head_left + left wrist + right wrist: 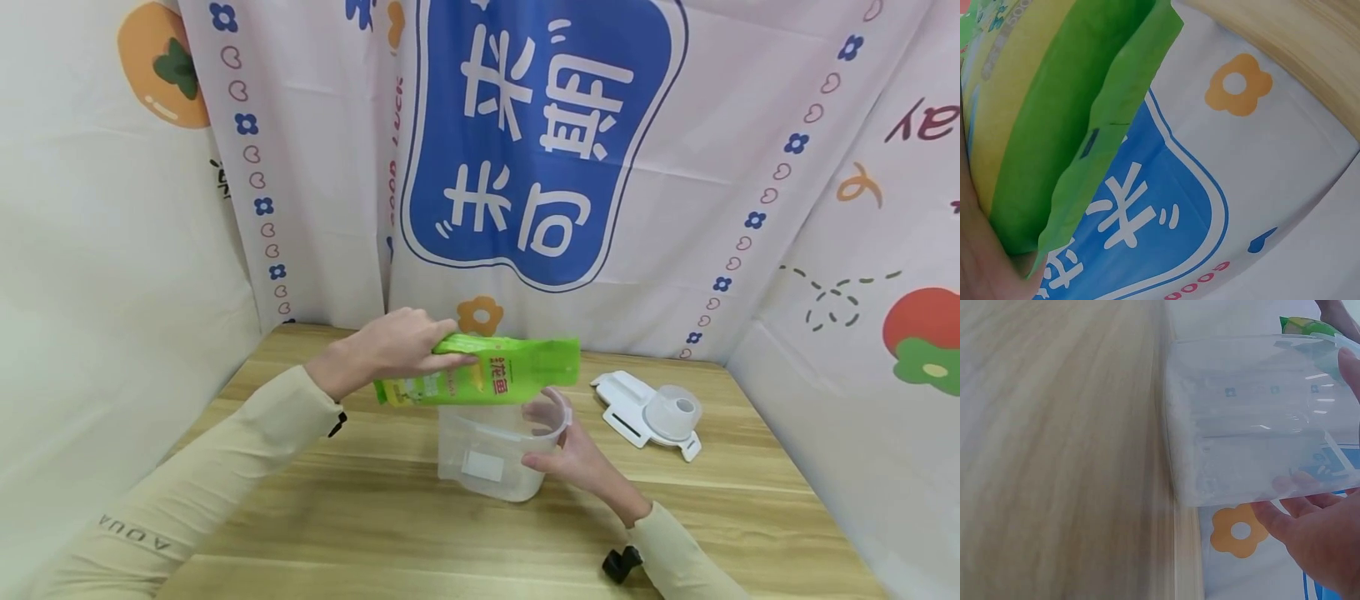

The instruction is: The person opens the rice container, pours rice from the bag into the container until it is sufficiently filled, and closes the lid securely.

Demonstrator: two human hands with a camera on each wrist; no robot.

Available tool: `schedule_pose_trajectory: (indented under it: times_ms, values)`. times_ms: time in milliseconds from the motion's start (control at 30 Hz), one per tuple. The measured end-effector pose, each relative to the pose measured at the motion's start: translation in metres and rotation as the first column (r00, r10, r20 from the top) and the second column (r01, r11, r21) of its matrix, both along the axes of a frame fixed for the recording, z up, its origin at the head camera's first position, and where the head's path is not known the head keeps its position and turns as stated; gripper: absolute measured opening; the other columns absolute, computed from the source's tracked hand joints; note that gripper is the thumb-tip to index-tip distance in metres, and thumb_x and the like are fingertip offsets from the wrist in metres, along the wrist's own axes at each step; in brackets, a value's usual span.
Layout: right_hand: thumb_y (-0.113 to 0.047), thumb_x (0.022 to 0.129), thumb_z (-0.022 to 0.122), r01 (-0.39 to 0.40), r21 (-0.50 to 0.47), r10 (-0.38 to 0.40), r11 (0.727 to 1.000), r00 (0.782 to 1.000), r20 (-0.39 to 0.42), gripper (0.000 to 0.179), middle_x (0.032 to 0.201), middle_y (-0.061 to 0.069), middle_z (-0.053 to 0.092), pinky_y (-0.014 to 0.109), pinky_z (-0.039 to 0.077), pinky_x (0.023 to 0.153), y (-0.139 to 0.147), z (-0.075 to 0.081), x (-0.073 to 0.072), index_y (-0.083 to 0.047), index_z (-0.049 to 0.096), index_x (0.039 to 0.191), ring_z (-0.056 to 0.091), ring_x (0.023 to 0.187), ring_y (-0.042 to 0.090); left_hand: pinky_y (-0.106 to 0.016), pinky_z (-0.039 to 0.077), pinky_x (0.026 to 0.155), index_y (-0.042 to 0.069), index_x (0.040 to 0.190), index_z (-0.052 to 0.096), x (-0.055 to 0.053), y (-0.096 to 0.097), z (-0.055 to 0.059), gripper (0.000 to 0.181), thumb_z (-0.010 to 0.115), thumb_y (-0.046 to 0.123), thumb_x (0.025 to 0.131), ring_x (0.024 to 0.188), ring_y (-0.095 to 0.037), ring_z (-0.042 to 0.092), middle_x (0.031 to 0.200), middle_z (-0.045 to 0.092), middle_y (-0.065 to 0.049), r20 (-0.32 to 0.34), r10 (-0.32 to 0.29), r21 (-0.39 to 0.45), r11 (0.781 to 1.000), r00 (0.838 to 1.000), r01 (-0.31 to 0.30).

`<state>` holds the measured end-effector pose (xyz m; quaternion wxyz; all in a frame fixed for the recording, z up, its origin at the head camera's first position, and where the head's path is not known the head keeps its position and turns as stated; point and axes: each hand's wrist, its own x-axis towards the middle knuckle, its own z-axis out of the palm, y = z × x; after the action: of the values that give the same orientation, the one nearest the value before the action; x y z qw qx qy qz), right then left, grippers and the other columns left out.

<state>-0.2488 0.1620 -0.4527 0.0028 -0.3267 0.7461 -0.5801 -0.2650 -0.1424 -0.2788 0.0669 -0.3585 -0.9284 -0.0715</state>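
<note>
My left hand (397, 346) grips a green bag (517, 371) printed with red characters and holds it on its side above a clear plastic container (480, 450). The bag's right end reaches over the container's open top. In the left wrist view, the bag (1054, 125) shows a yellow panel and a flat green sealed edge. With thumb and fingers spread round its right wall, my right hand (573, 458) holds the container upright on the table. A pale band runs along the base of the container (1247, 425) in the right wrist view.
A white lid (626, 408) with a clear cup (672, 412) on it lies right of the container on the wooden table (360, 517). Behind stands a printed curtain (330, 167), with white sheets at both sides. Each wrist wears a black strap.
</note>
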Motion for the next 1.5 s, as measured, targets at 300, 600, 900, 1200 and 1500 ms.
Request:
schedule_pose_trajectory:
  times_ms: [300,600,900,1200,1500]
  values:
    - [-0.006,0.076,0.082,0.0,0.002,0.0,1.0,1.0,0.014,0.096,0.139,0.027,0.049,0.058,0.047,0.101,-0.0002,0.0008,0.0008,-0.006,0.02,0.149,0.052,0.125,0.046,-0.02,0.037,0.049,0.018,0.084,0.055,-0.0014,0.0014,0.0005,0.04,0.054,0.057,0.095,0.049,-0.007,0.046,0.061,0.049,0.006,-0.005,0.009,-0.007,1.0,1.0,-0.009]
    - [-0.004,0.076,0.081,-0.005,0.005,0.005,1.0,1.0,0.007,0.094,0.138,0.029,0.049,0.058,0.048,0.1,-0.0009,-0.0013,-0.001,-0.003,0.02,0.148,0.052,0.125,0.048,-0.019,0.034,0.048,0.018,0.083,0.054,-0.0026,0.0036,0.0014,0.041,0.053,0.058,0.095,0.049,-0.007,0.044,0.06,0.045,0.006,-0.01,0.006,-0.024,1.0,1.0,-0.006]
    - [-0.002,0.076,0.081,0.003,0.001,-0.003,1.0,1.0,0.019,0.093,0.137,0.029,0.049,0.057,0.048,0.1,-0.0011,0.0,0.0003,-0.005,0.022,0.147,0.051,0.124,0.049,-0.02,0.032,0.048,0.019,0.083,0.054,-0.0042,0.0045,0.0048,0.043,0.052,0.06,0.095,0.049,-0.007,0.042,0.06,0.046,0.006,-0.001,0.017,-0.054,0.998,1.0,-0.017]
    - [-0.003,0.076,0.082,0.004,-0.007,-0.004,1.0,0.999,0.032,0.092,0.137,0.029,0.049,0.06,0.046,0.1,-0.0017,0.0005,0.0016,-0.003,0.023,0.146,0.05,0.124,0.051,-0.02,0.034,0.048,0.018,0.087,0.057,-0.0052,0.0059,0.0061,0.044,0.05,0.061,0.095,0.05,-0.007,0.046,0.062,0.049,0.005,0.01,0.021,-0.086,0.996,1.0,-0.02]
    - [-0.005,0.075,0.082,0.004,-0.003,-0.004,1.0,0.999,0.037,0.092,0.138,0.026,0.049,0.061,0.046,0.101,-0.0009,0.0008,0.0016,-0.004,0.023,0.146,0.051,0.125,0.047,-0.02,0.035,0.049,0.018,0.089,0.058,-0.0068,0.0062,0.0062,0.045,0.05,0.062,0.095,0.05,-0.007,0.047,0.063,0.051,0.005,0.024,0.02,-0.089,0.996,1.0,-0.018]
